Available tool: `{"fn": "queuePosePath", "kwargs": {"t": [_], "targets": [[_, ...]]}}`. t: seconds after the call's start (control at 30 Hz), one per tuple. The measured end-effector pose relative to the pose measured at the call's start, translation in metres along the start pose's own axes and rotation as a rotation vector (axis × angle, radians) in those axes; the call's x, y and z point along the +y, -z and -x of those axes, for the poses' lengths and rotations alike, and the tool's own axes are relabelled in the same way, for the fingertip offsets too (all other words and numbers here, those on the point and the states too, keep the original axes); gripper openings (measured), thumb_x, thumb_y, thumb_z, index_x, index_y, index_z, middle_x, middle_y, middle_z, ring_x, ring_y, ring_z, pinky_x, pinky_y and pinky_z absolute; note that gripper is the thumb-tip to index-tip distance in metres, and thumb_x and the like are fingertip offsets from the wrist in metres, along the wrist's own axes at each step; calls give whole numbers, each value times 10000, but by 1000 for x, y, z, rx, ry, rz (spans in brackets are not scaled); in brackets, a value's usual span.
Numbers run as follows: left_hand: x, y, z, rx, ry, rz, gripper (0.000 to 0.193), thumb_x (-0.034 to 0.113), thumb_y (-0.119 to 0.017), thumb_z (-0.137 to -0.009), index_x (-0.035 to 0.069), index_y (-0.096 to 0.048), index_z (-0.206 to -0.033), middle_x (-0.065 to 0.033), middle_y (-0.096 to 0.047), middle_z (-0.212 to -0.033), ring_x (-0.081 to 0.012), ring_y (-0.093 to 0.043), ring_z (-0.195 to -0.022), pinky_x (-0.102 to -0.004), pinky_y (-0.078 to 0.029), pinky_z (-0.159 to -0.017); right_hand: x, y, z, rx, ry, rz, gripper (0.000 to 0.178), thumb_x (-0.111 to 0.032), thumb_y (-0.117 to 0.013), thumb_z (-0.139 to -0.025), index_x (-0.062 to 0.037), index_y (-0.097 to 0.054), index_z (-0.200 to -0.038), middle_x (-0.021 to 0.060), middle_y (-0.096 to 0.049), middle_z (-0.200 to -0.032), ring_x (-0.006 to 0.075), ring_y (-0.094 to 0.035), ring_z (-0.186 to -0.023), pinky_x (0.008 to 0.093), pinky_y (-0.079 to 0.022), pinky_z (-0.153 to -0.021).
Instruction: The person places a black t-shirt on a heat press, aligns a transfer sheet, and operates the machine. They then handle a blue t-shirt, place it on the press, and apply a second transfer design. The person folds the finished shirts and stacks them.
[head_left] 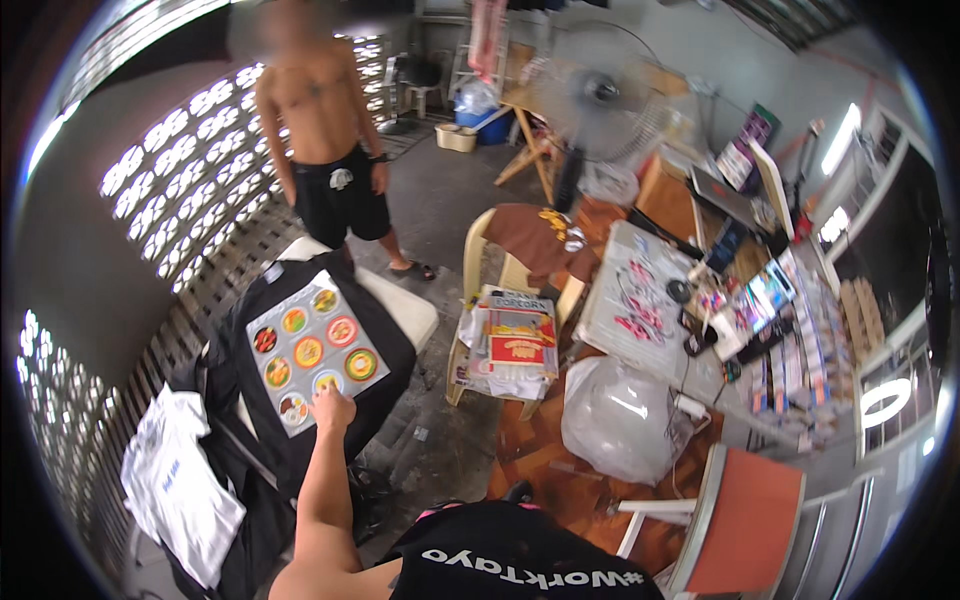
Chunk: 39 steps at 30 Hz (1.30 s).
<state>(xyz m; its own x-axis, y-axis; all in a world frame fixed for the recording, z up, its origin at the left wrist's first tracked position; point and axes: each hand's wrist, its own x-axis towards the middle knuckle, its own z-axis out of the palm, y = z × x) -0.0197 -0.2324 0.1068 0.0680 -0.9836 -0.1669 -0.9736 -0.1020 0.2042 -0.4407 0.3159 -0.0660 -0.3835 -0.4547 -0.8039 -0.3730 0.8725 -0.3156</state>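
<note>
My left hand (332, 408) reaches out with fingers curled together at the lower edge of a grey sheet (330, 310) printed with several round pictures of food dishes. Its fingertips meet the sheet by a yellow dish picture; whether they pinch anything is too small to tell. The sheet lies on spread black cloth (392, 345), which drapes over a white surface (410, 300). Beside it, nearer to me, hangs a white shirt (180, 485) with small blue print. My right hand is out of the picture.
A person (320, 130) in black shorts stands beyond the cloth. A plastic chair (478, 260) holds printed sheets (515, 340). To the right are a stuffed clear bag (620, 420), a cluttered table (640, 300), a standing fan (600, 90) and an orange-seated chair (745, 520).
</note>
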Motion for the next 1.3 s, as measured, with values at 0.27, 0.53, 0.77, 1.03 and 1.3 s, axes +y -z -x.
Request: {"fn": "queuePosePath", "kwargs": {"t": [0.27,0.53,0.77,1.03,1.3], "targets": [[243,34,30,117,-871,840,284,54,-686,-983,-29,-727,-1251,-212,-759,-1140,-336,-739,-1023,-389,-576,-886,58,29,-13,71,-44,-226,204,-180,-675,-971,-44,-765,-1094,110,-759,-944,227,-716,-798,377,-546,-671],[238,-197,175,-903,-892,-427,490,460,-599,-1024,86,-728,-1313,-188,-747,-1289,-381,-668,-1290,-527,-518,-1094,65,106,-77,275,-229,-1015,110,-168,-657,-1030,-72,-633,-1079,65,-627,-809,186,-657,-678,351,-546,-534],[263,-285,76,-719,-759,232,309,348,-739,-928,119,-806,-1124,-138,-799,-1103,-307,-774,-1052,-443,-596,-894,54,34,-43,42,-62,-371,181,-225,-696,-956,-67,-738,-1032,70,-694,-818,201,-696,-713,373,-573,-669],[332,-377,-127,-328,-52,521,413,384,-672,-965,47,-758,-1188,-226,-784,-1110,-411,-750,-1065,-506,-573,-926,6,54,2,75,141,122,144,-199,-654,-959,-76,-729,-947,72,-646,-728,208,-673,-696,403,-544,-638],[384,-417,-200,-515,136,612,716,449,-913,-839,-39,-713,-1322,-202,-799,-1129,-326,-777,-959,-426,-606,-854,-150,139,-14,316,-384,-651,401,-270,-681,-1048,37,-710,-1304,156,-794,-1042,212,-782,-936,368,-611,-842]]}}
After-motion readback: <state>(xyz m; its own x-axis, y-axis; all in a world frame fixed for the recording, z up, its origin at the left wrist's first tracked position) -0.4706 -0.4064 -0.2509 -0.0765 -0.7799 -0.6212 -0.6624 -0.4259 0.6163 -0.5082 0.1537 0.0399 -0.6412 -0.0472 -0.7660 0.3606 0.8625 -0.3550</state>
